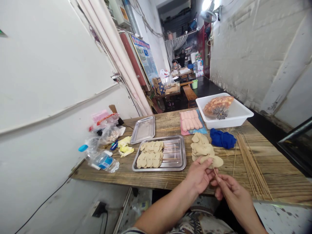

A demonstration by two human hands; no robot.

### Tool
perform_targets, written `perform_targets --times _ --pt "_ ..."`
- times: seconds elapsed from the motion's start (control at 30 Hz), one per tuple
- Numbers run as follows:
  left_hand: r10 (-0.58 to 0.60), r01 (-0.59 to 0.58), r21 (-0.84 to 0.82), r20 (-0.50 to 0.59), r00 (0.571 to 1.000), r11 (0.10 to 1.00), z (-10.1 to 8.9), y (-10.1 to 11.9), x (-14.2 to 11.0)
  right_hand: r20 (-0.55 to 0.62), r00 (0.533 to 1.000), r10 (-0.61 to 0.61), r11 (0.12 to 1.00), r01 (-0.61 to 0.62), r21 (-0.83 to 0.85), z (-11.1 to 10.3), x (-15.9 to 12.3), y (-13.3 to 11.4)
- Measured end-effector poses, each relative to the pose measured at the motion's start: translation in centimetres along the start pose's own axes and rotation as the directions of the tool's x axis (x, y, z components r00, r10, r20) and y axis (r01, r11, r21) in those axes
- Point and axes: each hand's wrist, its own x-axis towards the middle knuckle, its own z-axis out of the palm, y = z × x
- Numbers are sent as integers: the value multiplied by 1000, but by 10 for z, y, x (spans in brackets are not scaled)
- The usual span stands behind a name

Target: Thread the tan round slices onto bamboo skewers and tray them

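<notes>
Head view: the left hand (198, 175) is closed on a tan slice (214, 161), pinched flat at the tabletop (156, 177) edge so its face is presented to the point; the right hand (230, 188) is clamped on a thin skewer (215, 171), held low on the shaft for control, tip touching the slice. The loose slice pile (201, 148) lies just beyond the hands; bare skewers (251, 162) are laid to the right, within reach; finished sticks are rowed in the steel tray (181, 162), handles aligned rightward.
</notes>
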Motion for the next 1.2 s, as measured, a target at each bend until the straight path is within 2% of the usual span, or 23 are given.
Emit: perform_targets --times 0.33,0.47,0.5,0.57,0.63,0.67,0.83,1.07,1.2 --pt "9 -8 54 -31 999 999 -1 -5 1 -9 1000 -3 999 2 -38 5 0 -3" --pt "35 -30 98 -52 998 995 -2 2 1 -18 999 -29 991 26 -131 -10 0 -8" --pt "42 -34 134 -59 997 990 -3 4 2 -41 998 -57 981 48 -186 -17 1 -13" --pt "39 -27 223 -49 998 974 -5 7 2 -149 954 -261 864 162 -477 -32 8 -26" --pt "11 -5 312 -19 1000 950 -7 7 1 -145 897 -418 785 276 -555 -43 21 -42" --pt "-5 8 351 -9 1000 936 -7 6 0 -124 895 -429 791 306 -530 -47 29 -50" --pt "-80 73 479 -6 997 875 -8 -2 -6 -29 947 -319 863 277 -423 -43 64 -67" --pt "-120 123 488 -37 992 864 -15 3 -5 10 975 -223 922 215 -322 -31 72 -63" --pt "-138 130 499 -21 990 857 -16 6 -4 -41 975 -216 939 196 -282 -29 79 -62"
